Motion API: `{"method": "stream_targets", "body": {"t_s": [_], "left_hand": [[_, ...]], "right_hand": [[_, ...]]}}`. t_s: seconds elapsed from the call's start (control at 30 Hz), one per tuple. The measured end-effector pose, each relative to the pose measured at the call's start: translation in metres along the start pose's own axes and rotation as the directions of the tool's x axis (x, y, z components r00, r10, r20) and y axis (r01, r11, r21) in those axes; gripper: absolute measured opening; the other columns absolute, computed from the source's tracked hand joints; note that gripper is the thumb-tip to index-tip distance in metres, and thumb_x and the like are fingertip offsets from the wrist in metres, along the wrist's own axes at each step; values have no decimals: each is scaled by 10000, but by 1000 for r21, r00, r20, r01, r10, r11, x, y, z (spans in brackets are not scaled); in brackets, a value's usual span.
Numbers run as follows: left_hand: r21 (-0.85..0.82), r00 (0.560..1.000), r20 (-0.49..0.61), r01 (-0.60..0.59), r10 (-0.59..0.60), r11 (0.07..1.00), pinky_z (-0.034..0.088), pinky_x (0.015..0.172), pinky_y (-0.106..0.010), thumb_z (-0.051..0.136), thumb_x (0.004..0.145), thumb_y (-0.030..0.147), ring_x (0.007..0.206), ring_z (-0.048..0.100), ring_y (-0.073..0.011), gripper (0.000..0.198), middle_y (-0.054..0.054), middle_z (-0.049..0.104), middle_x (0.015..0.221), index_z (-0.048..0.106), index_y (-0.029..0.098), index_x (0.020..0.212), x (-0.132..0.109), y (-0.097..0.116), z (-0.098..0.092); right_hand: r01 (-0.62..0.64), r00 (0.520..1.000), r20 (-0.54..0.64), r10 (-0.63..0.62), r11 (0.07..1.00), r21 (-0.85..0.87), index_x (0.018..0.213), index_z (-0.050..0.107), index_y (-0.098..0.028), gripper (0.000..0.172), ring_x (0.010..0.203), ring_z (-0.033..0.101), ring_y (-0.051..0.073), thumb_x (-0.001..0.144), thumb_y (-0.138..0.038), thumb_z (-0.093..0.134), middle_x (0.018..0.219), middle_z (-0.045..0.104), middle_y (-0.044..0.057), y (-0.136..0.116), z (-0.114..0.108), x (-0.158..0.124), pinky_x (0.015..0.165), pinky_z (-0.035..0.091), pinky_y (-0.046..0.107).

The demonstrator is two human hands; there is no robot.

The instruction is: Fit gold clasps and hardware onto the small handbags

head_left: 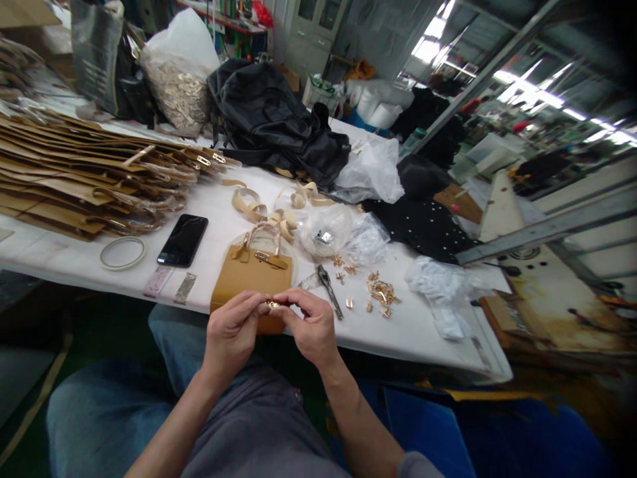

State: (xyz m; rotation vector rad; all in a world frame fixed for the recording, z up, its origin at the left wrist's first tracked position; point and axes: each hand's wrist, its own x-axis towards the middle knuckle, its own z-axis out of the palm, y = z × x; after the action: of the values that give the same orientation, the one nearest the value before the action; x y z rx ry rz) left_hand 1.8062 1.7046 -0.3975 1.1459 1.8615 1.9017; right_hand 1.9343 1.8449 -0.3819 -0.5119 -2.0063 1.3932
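Between the fingertips of both hands is a small gold metal fitting (271, 304), its exact kind too small to make out. My left hand (235, 330) pinches it from the left, and my right hand (313, 325) pinches it from the right. Just behind them a tan handbag (231, 269) stands at the table's front edge, its lower part partly hidden by my hands. The bag has upright handles and a gold clasp on a strap. To the right, a dark hand tool (329, 292) lies beside a loose heap of gold fittings (381, 292).
On the white table (279, 189) lie a black phone (182, 240), a tape roll (122, 253) and curled tan strips (249, 206). Stacked tan bag pieces (74, 179) fill the left. A black backpack (273, 113) and plastic bags (371, 169) stand behind; a metal post (527, 240) rises at right.
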Motion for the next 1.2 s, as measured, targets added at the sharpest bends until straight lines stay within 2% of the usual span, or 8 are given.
{"method": "stream_targets", "body": {"t_s": [0.4, 0.57, 0.67, 0.77, 0.87, 0.97, 1.07, 1.2], "left_hand": [[-16, 999, -29, 44, -44, 999, 640, 968, -341, 730, 1128, 278, 1068, 819, -252, 177, -87, 862, 1191, 903, 264, 1158, 2, -13, 1], [-82, 984, -42, 167, -171, 982, 610, 1193, -468, 730, 1134, 397, 1297, 785, -296, 488, -137, 798, 1471, 700, 260, 1601, 13, -27, -10], [163, 988, -81, 147, -135, 976, 593, 1202, -520, 689, 1140, 423, 1323, 750, -324, 413, -154, 774, 1457, 730, 225, 1499, 31, -40, -19], [476, 998, 29, 35, -56, 879, 534, 1260, -602, 697, 1105, 414, 1396, 694, -388, 302, -179, 733, 1462, 772, 224, 1327, 49, -59, -22], [651, 996, 58, 12, -65, 759, 486, 1281, -678, 756, 1045, 422, 1503, 602, -472, 439, -237, 637, 1591, 699, 197, 1418, 63, -78, -19], [669, 999, 26, 18, -47, 743, 473, 1280, -690, 831, 975, 410, 1557, 548, -500, 706, -281, 560, 1666, 541, 159, 1567, 75, -91, -19], [627, 991, 123, -36, -54, 778, 495, 1249, -656, 877, 923, 379, 1507, 595, -474, 858, -261, 612, 1608, 451, 179, 1640, 87, -96, -25], [658, 972, 222, -88, -82, 747, 498, 1195, -625, 860, 941, 378, 1463, 611, -452, 799, -212, 673, 1549, 492, 230, 1635, 99, -91, -38]], "right_hand": [[-55, 998, 16, 54, 998, 18, 1119, 877, -276, 163, 981, 791, 251, 1052, -424, 858, 1072, 856, 60, 6, 6, 7, 912, 650, 380], [-30, 999, 27, 33, 995, -90, 1266, 799, -275, 210, 1142, 785, 262, 1142, -429, 728, 1247, 847, 80, 24, 11, 13, 1043, 626, 400], [78, 994, 99, -44, 929, -362, 1289, 767, -256, 196, 1231, 749, 309, 1169, -380, 673, 1389, 824, 123, 41, 21, 19, 1130, 588, 486], [146, 981, 188, -48, 822, -550, 1316, 732, -223, 227, 1229, 735, 336, 1192, -373, 615, 1597, 726, 181, 52, 33, 27, 1125, 590, 536], [158, 973, 230, -16, 771, -616, 1316, 704, -203, 244, 1228, 746, 341, 1200, -386, 592, 1681, 649, 233, 53, 38, 35, 1107, 610, 544], [128, 985, 172, -25, 778, -615, 1271, 675, -196, 192, 1392, 706, 370, 1196, -349, 587, 1767, 541, 271, 52, 39, 37, 1159, 596, 580], [109, 994, 75, -81, 816, -567, 1262, 651, -204, 162, 1607, 570, 387, 1204, -317, 550, 1850, 410, 273, 52, 41, 33, 1242, 546, 606], [76, 991, -65, -117, 892, -445, 1311, 649, -207, 193, 1681, 491, 364, 1214, -303, 513, 1762, 513, 271, 56, 40, 29, 1292, 509, 569]]}}
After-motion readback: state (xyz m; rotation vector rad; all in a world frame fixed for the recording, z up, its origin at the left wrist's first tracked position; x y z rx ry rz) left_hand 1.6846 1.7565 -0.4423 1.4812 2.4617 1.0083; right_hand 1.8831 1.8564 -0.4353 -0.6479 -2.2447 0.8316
